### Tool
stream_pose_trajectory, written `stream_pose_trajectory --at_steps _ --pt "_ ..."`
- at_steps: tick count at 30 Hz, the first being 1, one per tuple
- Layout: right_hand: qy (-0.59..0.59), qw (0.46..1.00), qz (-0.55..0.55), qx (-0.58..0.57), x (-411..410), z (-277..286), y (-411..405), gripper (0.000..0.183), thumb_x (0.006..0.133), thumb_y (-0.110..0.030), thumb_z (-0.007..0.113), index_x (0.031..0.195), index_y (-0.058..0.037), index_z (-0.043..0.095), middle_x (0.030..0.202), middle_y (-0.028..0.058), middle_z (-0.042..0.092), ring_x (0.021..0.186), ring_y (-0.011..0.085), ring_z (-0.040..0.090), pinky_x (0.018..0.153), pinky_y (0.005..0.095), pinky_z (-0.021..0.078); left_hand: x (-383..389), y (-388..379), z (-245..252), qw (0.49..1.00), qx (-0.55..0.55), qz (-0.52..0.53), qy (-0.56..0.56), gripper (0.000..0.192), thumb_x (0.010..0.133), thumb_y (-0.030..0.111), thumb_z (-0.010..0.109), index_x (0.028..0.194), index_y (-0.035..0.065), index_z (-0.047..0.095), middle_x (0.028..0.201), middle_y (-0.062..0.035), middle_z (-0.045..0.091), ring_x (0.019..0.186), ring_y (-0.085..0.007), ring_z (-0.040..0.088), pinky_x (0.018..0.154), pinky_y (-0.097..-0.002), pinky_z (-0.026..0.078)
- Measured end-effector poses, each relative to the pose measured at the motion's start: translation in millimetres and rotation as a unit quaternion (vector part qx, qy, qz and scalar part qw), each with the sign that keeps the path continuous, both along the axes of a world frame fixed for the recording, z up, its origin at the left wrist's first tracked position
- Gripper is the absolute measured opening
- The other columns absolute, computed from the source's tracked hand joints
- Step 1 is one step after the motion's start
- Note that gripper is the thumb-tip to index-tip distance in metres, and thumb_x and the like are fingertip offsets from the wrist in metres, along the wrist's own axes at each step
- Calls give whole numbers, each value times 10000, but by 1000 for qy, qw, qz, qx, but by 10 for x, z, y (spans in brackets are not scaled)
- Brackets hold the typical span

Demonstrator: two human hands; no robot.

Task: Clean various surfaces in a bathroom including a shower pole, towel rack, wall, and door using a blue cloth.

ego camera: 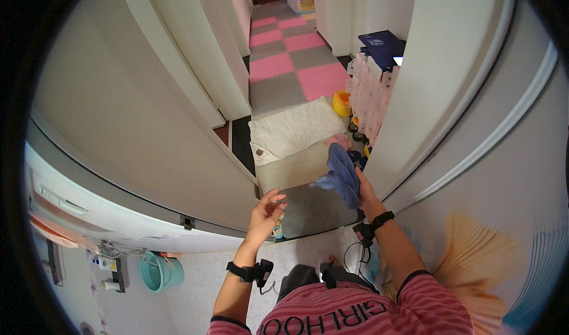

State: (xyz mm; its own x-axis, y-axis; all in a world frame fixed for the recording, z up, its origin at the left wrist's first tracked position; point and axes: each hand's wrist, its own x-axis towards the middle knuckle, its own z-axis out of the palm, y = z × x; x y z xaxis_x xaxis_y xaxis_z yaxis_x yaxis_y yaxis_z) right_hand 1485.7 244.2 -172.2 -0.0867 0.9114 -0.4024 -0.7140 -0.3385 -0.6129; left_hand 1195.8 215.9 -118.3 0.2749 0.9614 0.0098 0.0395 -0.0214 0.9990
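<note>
My right hand (367,193) is closed on a bunched blue cloth (342,177), which hangs above the right part of a dark grey floor mat (311,215). My left hand (266,215) holds nothing; its fingers are curled loosely apart near the mat's left edge. Beyond the grey mat lies a beige mat (289,166), and on its far part a rumpled white cloth (295,128) with a small brown spot or object at its near left corner. A black strap with a small device sits on each wrist.
A grey and pink foam-tile floor (284,59) runs down the hallway. At its right stand a yellow plastic container (341,103) and things under a pink patterned cover (369,99). Door panels flank the doorway. A teal bucket (171,272) is at the lower left, on the tiled-floor side.
</note>
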Motion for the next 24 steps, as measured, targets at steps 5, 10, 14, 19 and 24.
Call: stream_pose_trajectory --at_steps 5,10,14,19,24 --pt "-39 990 81 110 -287 401 575 463 902 -268 549 1271 -7 449 1151 96 583 1002 205 587 863 339 476 329 636 -16 999 -29 41 18 577 840 121 647 1345 29 383 1286 -133 497 1112 -196 538 850 -286 468" --pt "82 970 199 112 -344 469 1089 495 855 -173 613 1283 3 436 1160 100 574 1013 197 584 866 324 478 545 1382 194 999 6 45 27 842 798 252 722 1414 -22 218 1308 -209 447 1176 -279 464 952 -342 406" --pt "-77 982 134 108 -451 646 1391 541 831 -148 654 1303 -10 428 1184 92 552 1014 185 567 891 321 458 586 2040 187 998 -32 -48 -17 480 797 227 728 1131 -61 538 1002 -127 637 869 -155 601 782 -282 494" --pt "-221 956 -10 191 -180 814 1767 522 842 -90 635 1316 -24 428 1146 65 571 1000 156 560 890 290 444 885 2677 287 992 -42 -120 -2 342 818 200 703 1030 -52 613 910 -93 665 776 -128 613 720 -277 506" --pt "-246 927 -205 193 311 901 1983 410 873 30 538 1270 -66 501 1063 34 597 894 102 566 774 234 466 1206 3265 341 971 -76 -223 -27 431 837 190 672 1182 -32 542 1022 -81 635 875 -141 606 797 -288 500"
